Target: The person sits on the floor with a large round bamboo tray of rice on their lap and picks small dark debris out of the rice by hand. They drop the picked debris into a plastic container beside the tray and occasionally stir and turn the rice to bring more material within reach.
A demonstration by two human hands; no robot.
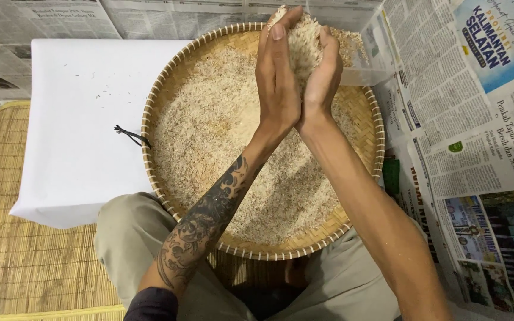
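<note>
A round woven bamboo tray (160, 101) rests on my lap, covered with a layer of pale rice grains (209, 131). My left hand (276, 77) and my right hand (322, 74) are cupped together above the tray's far side. Between them they hold a heap of rice (302, 41) that rises above the fingertips. The left forearm carries a dark tattoo. A short black cord (129, 135) hangs from the tray's left rim.
A white sheet (72, 125) lies left of the tray with a few specks on it. Newspapers (483, 119) cover the floor at the right and back. A clear plastic container (367, 56) stands behind the tray. A woven straw mat (25, 261) is at the left.
</note>
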